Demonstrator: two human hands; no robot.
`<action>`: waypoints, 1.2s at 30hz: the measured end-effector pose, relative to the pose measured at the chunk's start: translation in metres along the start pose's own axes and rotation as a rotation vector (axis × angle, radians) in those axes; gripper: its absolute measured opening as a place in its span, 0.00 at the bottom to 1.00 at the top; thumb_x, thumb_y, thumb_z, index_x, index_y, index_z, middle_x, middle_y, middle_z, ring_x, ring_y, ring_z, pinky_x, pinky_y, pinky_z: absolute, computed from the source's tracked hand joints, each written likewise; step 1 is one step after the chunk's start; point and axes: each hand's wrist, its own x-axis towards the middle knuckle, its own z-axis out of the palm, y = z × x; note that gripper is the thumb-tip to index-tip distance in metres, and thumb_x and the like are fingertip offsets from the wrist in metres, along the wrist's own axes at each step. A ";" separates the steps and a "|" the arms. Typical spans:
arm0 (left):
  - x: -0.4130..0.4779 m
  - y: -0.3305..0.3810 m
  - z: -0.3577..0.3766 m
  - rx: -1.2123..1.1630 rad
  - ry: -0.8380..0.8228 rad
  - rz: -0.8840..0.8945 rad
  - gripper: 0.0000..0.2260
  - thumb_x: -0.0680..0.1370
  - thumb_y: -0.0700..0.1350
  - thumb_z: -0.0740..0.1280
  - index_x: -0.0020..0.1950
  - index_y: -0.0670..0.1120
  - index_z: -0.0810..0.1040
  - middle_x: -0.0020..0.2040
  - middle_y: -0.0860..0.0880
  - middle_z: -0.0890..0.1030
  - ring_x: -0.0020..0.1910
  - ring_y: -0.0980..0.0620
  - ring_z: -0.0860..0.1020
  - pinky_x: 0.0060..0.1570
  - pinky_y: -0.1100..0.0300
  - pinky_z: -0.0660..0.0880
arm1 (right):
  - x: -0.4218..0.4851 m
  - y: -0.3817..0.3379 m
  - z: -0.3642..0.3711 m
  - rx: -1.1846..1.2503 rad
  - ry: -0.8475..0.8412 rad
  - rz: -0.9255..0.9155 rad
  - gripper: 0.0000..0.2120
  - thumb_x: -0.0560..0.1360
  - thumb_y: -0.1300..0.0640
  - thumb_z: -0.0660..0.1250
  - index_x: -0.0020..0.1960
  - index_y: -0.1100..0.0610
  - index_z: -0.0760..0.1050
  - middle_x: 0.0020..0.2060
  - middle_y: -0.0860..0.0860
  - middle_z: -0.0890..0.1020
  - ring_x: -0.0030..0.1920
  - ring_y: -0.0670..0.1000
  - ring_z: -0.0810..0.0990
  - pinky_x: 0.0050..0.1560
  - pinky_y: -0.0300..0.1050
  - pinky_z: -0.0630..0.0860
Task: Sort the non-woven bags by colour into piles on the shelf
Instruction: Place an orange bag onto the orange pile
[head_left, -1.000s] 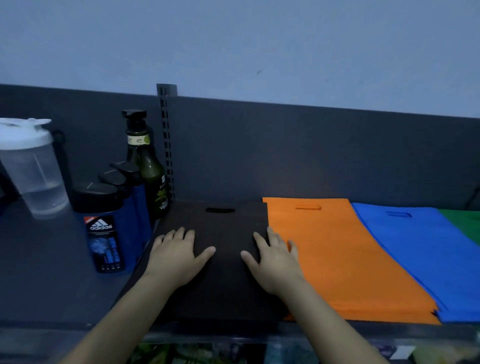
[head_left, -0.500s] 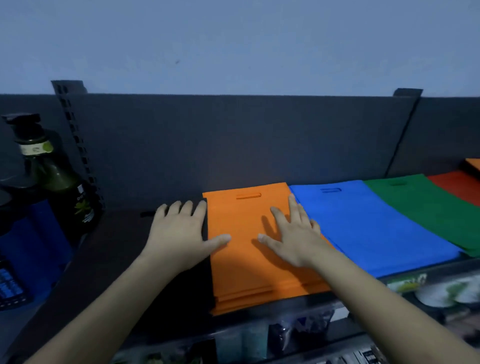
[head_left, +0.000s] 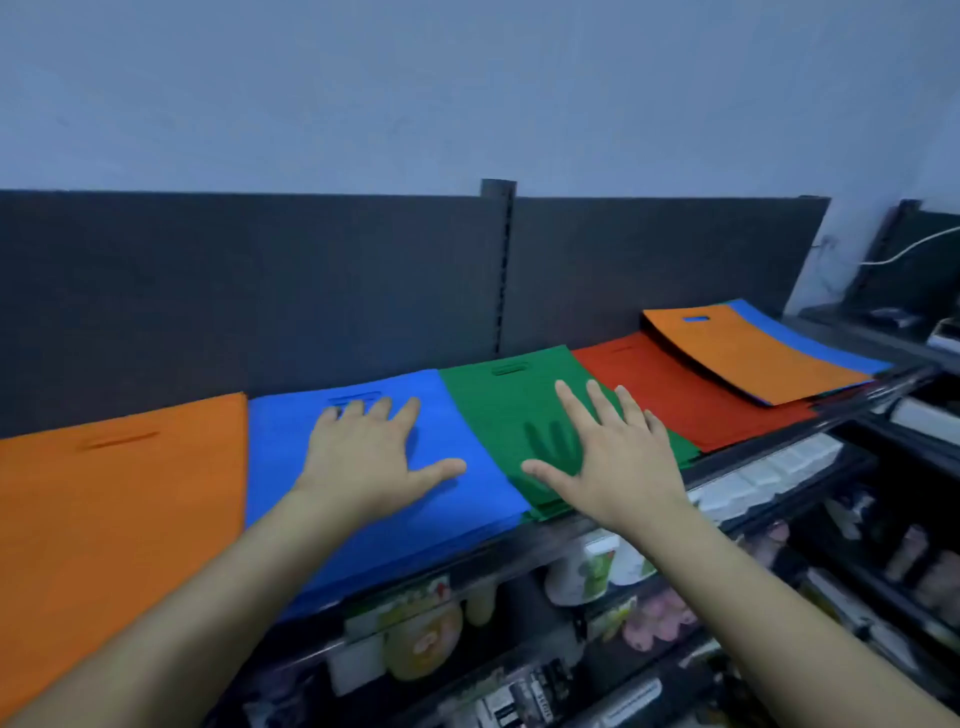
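Observation:
Flat non-woven bags lie in piles side by side along the shelf: an orange pile (head_left: 114, 499) at the left, then a blue pile (head_left: 291, 447), a green pile (head_left: 498, 410) and a red pile (head_left: 670, 384). At the far right a mixed stack (head_left: 748, 353) has an orange bag on top with blue edges showing under it. My left hand (head_left: 363, 457) lies flat with spread fingers on the blue pile. My right hand (head_left: 608, 457) is spread flat over the green pile, casting a shadow on it.
A dark back panel with a slotted upright (head_left: 501, 270) stands behind the bags. The shelf's front edge (head_left: 727, 467) runs under my forearms. Packaged goods (head_left: 587, 571) fill the lower shelves. A white cable (head_left: 904, 249) hangs at the far right.
The view and both hands have shifted right along the shelf: left hand from the black pile's edge to the blue pile, right hand from the orange pile to the green one. The bottles left the view.

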 end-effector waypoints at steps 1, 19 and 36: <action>0.011 0.023 -0.003 0.001 -0.002 0.001 0.54 0.59 0.81 0.37 0.78 0.53 0.57 0.75 0.49 0.65 0.72 0.45 0.64 0.68 0.49 0.61 | 0.004 0.026 -0.002 -0.007 0.011 0.008 0.45 0.70 0.23 0.48 0.79 0.45 0.40 0.79 0.52 0.49 0.78 0.57 0.47 0.75 0.57 0.51; 0.216 0.279 -0.020 -0.058 0.052 0.125 0.39 0.72 0.75 0.51 0.72 0.49 0.66 0.69 0.46 0.71 0.67 0.44 0.68 0.65 0.49 0.63 | 0.112 0.295 0.022 0.137 0.056 0.272 0.33 0.76 0.39 0.62 0.75 0.54 0.61 0.71 0.50 0.69 0.70 0.55 0.66 0.66 0.50 0.68; 0.419 0.421 0.018 -0.419 -0.138 0.035 0.30 0.70 0.67 0.67 0.65 0.50 0.71 0.60 0.48 0.78 0.59 0.47 0.75 0.54 0.54 0.70 | 0.255 0.484 0.072 0.039 -0.192 0.446 0.21 0.75 0.42 0.62 0.61 0.55 0.69 0.58 0.52 0.77 0.58 0.55 0.75 0.49 0.47 0.74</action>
